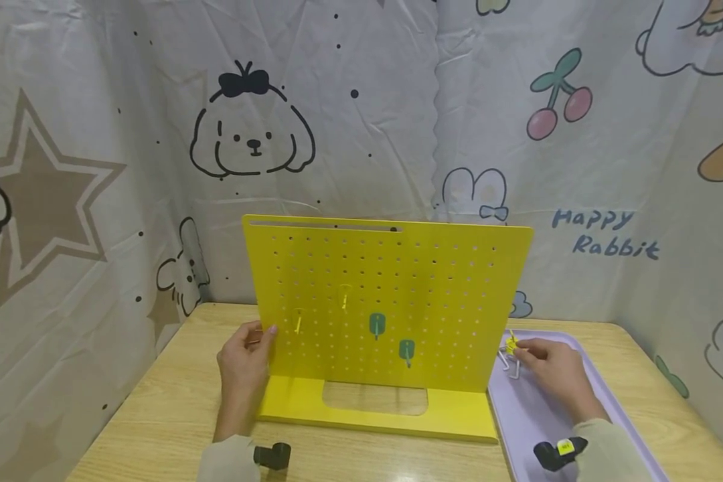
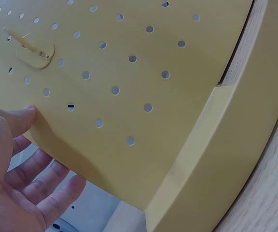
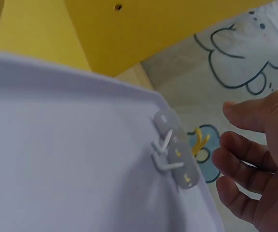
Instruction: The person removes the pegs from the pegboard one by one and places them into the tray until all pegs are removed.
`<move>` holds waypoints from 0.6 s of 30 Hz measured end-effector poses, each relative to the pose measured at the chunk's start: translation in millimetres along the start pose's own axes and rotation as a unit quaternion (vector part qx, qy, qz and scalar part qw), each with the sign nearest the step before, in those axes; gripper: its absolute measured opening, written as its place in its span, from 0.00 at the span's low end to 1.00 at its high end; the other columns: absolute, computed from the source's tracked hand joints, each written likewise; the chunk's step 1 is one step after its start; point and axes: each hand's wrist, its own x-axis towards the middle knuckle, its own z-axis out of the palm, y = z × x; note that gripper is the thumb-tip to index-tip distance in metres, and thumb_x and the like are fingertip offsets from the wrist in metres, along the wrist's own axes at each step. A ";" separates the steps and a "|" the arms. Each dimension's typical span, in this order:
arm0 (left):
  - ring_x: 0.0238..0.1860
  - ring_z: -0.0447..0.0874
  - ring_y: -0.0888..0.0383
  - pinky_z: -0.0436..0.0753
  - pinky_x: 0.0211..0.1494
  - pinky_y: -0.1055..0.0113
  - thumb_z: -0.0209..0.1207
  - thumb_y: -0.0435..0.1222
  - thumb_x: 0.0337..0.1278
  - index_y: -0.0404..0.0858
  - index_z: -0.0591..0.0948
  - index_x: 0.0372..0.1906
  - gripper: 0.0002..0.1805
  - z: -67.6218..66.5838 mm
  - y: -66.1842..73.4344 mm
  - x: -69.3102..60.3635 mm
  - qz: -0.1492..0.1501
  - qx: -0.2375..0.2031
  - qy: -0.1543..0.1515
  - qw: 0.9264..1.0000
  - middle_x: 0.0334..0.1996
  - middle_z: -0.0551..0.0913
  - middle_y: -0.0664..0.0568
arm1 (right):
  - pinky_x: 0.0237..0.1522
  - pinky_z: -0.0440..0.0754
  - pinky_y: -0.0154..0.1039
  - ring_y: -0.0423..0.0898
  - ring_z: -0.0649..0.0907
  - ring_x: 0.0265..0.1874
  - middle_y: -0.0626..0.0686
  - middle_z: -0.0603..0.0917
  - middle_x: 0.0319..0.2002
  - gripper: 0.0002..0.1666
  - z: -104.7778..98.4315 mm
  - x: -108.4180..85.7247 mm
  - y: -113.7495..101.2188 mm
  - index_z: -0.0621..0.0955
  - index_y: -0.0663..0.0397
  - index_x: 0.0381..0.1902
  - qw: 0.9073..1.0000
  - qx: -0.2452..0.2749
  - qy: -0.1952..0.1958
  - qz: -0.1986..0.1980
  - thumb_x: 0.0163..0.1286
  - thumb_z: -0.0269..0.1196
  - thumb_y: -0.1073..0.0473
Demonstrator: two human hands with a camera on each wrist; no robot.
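A yellow pegboard [image 1: 379, 268] stands upright on its base. My left hand [image 1: 244, 361] holds its left edge, thumb [image 2: 23, 118] on the front face and fingers behind the edge. Two yellow hooks [image 1: 298, 325] and two green hooks [image 1: 376, 325] sit on the board. My right hand [image 1: 554, 371] is over the far end of the lilac tray [image 1: 545, 428], fingertips beside a yellow hook [image 1: 511, 345]. White hooks [image 1: 514, 368] with pale base plates lie in that tray corner. In the right wrist view, thumb and fingers are apart with nothing between them.
The lilac tray lies right of the pegboard, close against its base. Both stand on a light wooden table [image 1: 156, 395]. A printed white curtain [image 1: 367, 134] hangs behind the table and along both sides.
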 end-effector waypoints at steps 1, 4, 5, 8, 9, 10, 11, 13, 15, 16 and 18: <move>0.42 0.86 0.50 0.84 0.43 0.61 0.62 0.49 0.67 0.39 0.83 0.52 0.19 -0.1 -0.1 -0.1 0.001 0.001 0.000 1.000 0.41 0.86 0.47 | 0.45 0.81 0.57 0.63 0.81 0.48 0.67 0.83 0.51 0.21 -1.3 -2.0 -3.1 0.83 0.65 0.55 1.000 0.003 0.000 0.007 0.72 0.63 0.55; 0.43 0.86 0.50 0.85 0.43 0.57 0.62 0.49 0.67 0.39 0.83 0.52 0.19 -0.5 -0.5 -0.3 0.002 0.002 0.000 1.000 0.41 0.86 0.46 | 0.42 0.81 0.53 0.61 0.81 0.48 0.65 0.83 0.52 0.22 -5.4 -8.8 -12.1 0.83 0.63 0.56 1.000 0.011 0.010 0.008 0.73 0.63 0.52; 0.43 0.86 0.50 0.85 0.43 0.57 0.62 0.49 0.67 0.39 0.83 0.52 0.19 -0.5 -0.6 -0.4 0.002 0.003 0.000 1.000 0.41 0.86 0.46 | 0.41 0.81 0.52 0.61 0.81 0.48 0.65 0.84 0.51 0.22 -6.8 -11.6 -15.8 0.83 0.63 0.56 1.000 0.015 0.017 0.005 0.73 0.63 0.52; 0.43 0.86 0.50 0.85 0.43 0.59 0.62 0.49 0.67 0.40 0.83 0.52 0.19 -0.2 -1.0 -0.4 0.003 0.002 0.002 1.000 0.42 0.86 0.47 | 0.37 0.80 0.46 0.57 0.82 0.45 0.62 0.85 0.49 0.22 -9.0 -20.5 -26.3 0.84 0.62 0.54 0.998 0.027 0.046 -0.015 0.72 0.64 0.50; 0.43 0.86 0.51 0.85 0.42 0.59 0.63 0.48 0.67 0.40 0.83 0.52 0.19 -0.1 -1.0 -0.4 0.003 0.001 0.003 1.000 0.41 0.86 0.47 | 0.35 0.80 0.43 0.56 0.82 0.43 0.60 0.86 0.47 0.21 -9.1 -23.5 -29.6 0.85 0.61 0.53 0.997 0.035 0.058 -0.023 0.71 0.65 0.51; 0.43 0.86 0.51 0.85 0.42 0.60 0.63 0.48 0.67 0.40 0.83 0.52 0.19 0.0 -1.2 -0.3 0.003 0.001 0.003 1.000 0.41 0.86 0.47 | 0.34 0.79 0.41 0.53 0.83 0.41 0.59 0.87 0.46 0.20 -9.1 -26.5 -32.9 0.85 0.61 0.52 0.996 0.042 0.070 -0.033 0.71 0.66 0.51; 0.42 0.86 0.51 0.85 0.42 0.60 0.63 0.48 0.67 0.40 0.83 0.52 0.18 0.1 -1.3 -0.1 0.002 0.001 0.004 1.000 0.41 0.86 0.48 | 0.33 0.79 0.39 0.51 0.83 0.40 0.57 0.88 0.44 0.19 -8.7 -29.4 -36.3 0.86 0.60 0.51 0.994 0.049 0.083 -0.043 0.70 0.67 0.52; 0.42 0.86 0.51 0.85 0.42 0.61 0.63 0.48 0.67 0.40 0.83 0.52 0.18 0.1 -1.2 -0.2 0.000 0.001 0.005 1.000 0.41 0.86 0.48 | 0.32 0.80 0.35 0.45 0.83 0.37 0.55 0.88 0.41 0.17 -7.4 -35.3 -43.0 0.87 0.59 0.49 0.990 0.065 0.105 -0.065 0.68 0.69 0.54; 0.43 0.86 0.51 0.85 0.42 0.60 0.63 0.48 0.67 0.40 0.83 0.52 0.19 0.2 -1.6 -0.1 -0.002 0.002 0.004 1.000 0.41 0.85 0.47 | 0.32 0.80 0.30 0.39 0.83 0.33 0.53 0.89 0.39 0.14 -5.5 -40.9 -49.6 0.87 0.58 0.47 0.985 0.084 0.122 -0.086 0.67 0.70 0.57; 0.43 0.86 0.50 0.85 0.42 0.59 0.63 0.48 0.67 0.40 0.83 0.52 0.19 0.3 -1.6 -0.1 -0.002 0.003 0.004 1.000 0.41 0.85 0.47 | 0.32 0.79 0.28 0.37 0.83 0.32 0.52 0.89 0.38 0.13 -4.4 -43.8 -53.5 0.88 0.58 0.46 0.983 0.092 0.129 -0.096 0.66 0.70 0.58; 0.43 0.86 0.50 0.85 0.43 0.59 0.63 0.48 0.67 0.40 0.83 0.53 0.19 0.7 -1.4 -0.2 -0.004 0.003 0.003 1.000 0.41 0.85 0.47 | 0.33 0.78 0.26 0.34 0.82 0.31 0.50 0.89 0.36 0.11 -1.7 -49.4 -61.0 0.88 0.57 0.45 0.978 0.106 0.138 -0.112 0.66 0.71 0.60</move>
